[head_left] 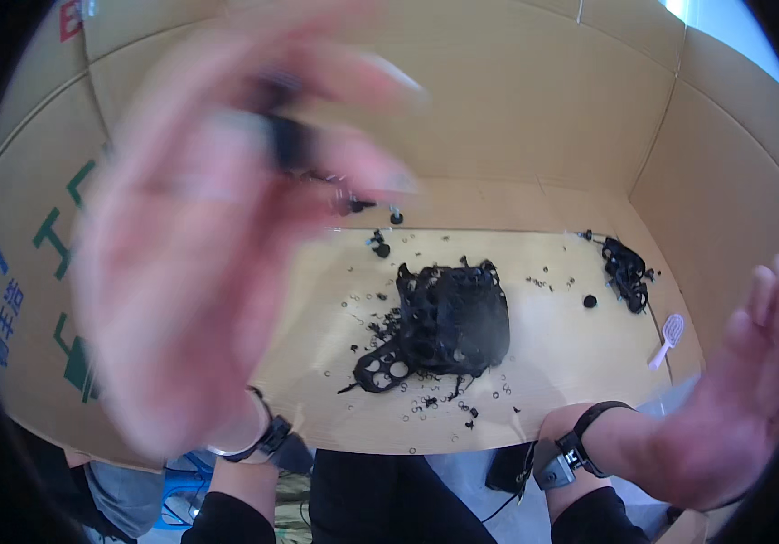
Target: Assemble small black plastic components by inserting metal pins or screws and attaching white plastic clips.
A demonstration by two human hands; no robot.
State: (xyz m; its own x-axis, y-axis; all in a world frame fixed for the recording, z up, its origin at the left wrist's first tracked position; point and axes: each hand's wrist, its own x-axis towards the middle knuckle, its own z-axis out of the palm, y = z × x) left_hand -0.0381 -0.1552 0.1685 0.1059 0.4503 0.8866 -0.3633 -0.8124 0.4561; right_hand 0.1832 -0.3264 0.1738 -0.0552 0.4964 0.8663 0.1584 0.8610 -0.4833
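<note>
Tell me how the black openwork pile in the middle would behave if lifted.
The pile is probably light for its size, since holes show in it. The perforated piece jutting out at lower left may sag or slip free. Small black bits scattered nearby suggest it could shed fragments.

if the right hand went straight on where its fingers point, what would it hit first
Most likely the cardboard wall at the right side; the right hand points up toward it, though depth is unclear in this one view.
</note>
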